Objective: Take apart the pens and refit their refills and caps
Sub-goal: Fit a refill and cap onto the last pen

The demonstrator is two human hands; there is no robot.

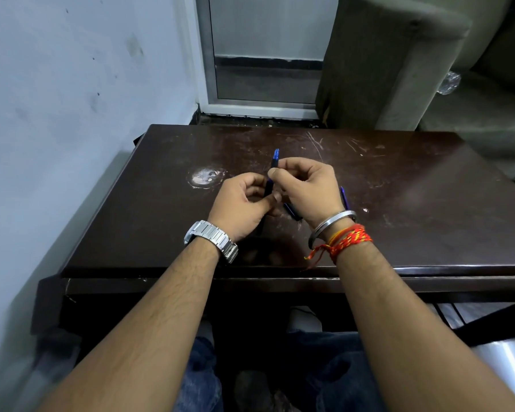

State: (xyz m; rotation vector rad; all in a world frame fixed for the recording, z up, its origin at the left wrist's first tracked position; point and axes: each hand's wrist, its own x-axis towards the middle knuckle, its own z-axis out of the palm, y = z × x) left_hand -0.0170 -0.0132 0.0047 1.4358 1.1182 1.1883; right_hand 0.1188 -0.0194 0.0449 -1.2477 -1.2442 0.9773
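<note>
1. Pen work at the middle of the view: a blue pen (276, 157) is held off the dark surface (414, 203) between both hands, tilted, with its bright blue end pointing up and away from me.
2. The left hand (244, 200) grips the lower part of the barrel, fingers curled round it and the thumb pressed along its side.
3. The right hand (306, 188) pinches the upper part between thumb and forefinger, just below the blue end, with the other fingers curled in behind.
4. The two hands are almost touching, with only a short strip of barrel showing between them. I cannot tell from here whether the blue end is a cap or the tip.
5. A second pen (292, 211) lies on the surface under the heel of the right hand, largely hidden by it.
6. A third pen (344, 197) lies just beyond the right wrist, only a thin blue sliver showing.
7. The surface is scratched, with a pale round mark (204, 176) to the left of the hands.
8. I see a metal watch (211, 237) on the left wrist, and a steel bangle (333, 223) and red thread (348, 240) on the right.
</note>
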